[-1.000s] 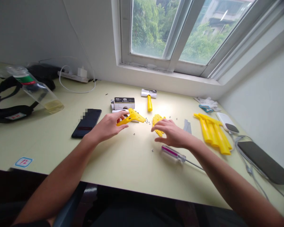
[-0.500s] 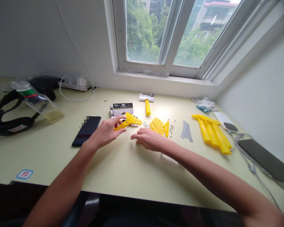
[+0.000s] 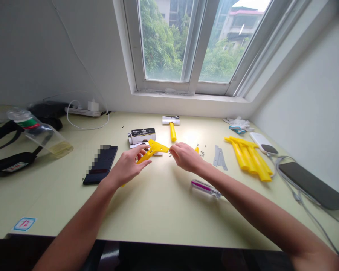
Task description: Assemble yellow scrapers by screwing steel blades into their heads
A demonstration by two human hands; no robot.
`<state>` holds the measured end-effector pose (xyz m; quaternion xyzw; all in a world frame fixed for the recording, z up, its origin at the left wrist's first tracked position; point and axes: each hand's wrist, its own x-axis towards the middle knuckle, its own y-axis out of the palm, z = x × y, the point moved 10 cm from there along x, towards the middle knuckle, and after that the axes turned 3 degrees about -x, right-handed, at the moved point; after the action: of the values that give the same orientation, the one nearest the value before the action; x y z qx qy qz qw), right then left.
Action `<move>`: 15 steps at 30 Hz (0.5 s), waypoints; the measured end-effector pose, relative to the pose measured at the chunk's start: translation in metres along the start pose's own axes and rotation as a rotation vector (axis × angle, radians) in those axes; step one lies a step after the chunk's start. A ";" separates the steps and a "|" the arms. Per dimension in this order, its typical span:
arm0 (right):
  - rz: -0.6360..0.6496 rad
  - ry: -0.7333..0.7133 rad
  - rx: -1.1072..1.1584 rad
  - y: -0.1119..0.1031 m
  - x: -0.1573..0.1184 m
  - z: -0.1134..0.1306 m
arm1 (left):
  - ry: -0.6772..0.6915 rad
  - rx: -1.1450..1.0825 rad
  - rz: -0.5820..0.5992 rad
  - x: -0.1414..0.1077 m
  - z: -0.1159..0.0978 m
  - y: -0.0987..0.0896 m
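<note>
My left hand (image 3: 128, 166) grips a flat yellow plastic piece (image 3: 153, 148), which has a forked shape and is raised a little above the desk. My right hand (image 3: 186, 157) comes in from the right, its pinched fingertips at the piece's pointed end. Whether those fingers hold anything is too small to tell. Tiny metal screws (image 3: 202, 153) lie scattered just beyond my right hand. A sliver of another yellow part (image 3: 197, 149) shows behind that hand, which hides the rest of it.
A pale green desk (image 3: 158, 214) holds a magenta-handled screwdriver (image 3: 205, 188), grey metal strips (image 3: 219, 158), a pile of long yellow parts (image 3: 250, 160), a small black-and-white box (image 3: 142, 135), a yellow-handled tool (image 3: 172, 130), and a phone (image 3: 100, 165).
My right hand has moved away from the desk's front edge, up to the tip of the yellow piece. It now hides the yellow parts on the desk. The screwdriver shows again beside my right forearm.
</note>
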<state>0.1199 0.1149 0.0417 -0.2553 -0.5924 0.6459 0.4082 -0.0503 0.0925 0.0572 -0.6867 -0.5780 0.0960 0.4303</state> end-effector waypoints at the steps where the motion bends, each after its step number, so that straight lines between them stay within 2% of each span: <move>1: -0.001 0.050 0.081 -0.006 -0.009 0.001 | -0.004 -0.029 -0.036 -0.001 -0.003 0.001; 2: 0.014 0.096 0.198 -0.008 -0.019 0.003 | -0.002 -0.056 -0.072 -0.003 -0.007 0.002; 4: 0.080 0.184 0.620 -0.001 -0.040 0.016 | 0.033 -0.082 -0.138 -0.008 -0.022 0.008; 6: 0.095 0.211 0.964 0.009 -0.057 0.038 | 0.132 -0.076 -0.165 -0.016 -0.046 0.017; 8: 0.033 0.239 1.111 0.015 -0.066 0.052 | 0.276 -0.080 -0.146 -0.026 -0.073 0.028; 10: -0.043 0.277 1.153 0.018 -0.069 0.054 | 0.398 -0.117 -0.087 -0.035 -0.093 0.037; 13: -0.133 0.347 1.225 0.008 -0.074 0.029 | 0.490 -0.200 0.029 -0.040 -0.104 0.043; 15: -0.199 0.435 1.189 -0.010 -0.085 -0.014 | 0.482 -0.199 0.062 -0.038 -0.098 0.044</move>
<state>0.1788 0.0520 0.0356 -0.0541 -0.0574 0.7567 0.6490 0.0307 0.0141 0.0727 -0.7459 -0.4439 -0.1146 0.4831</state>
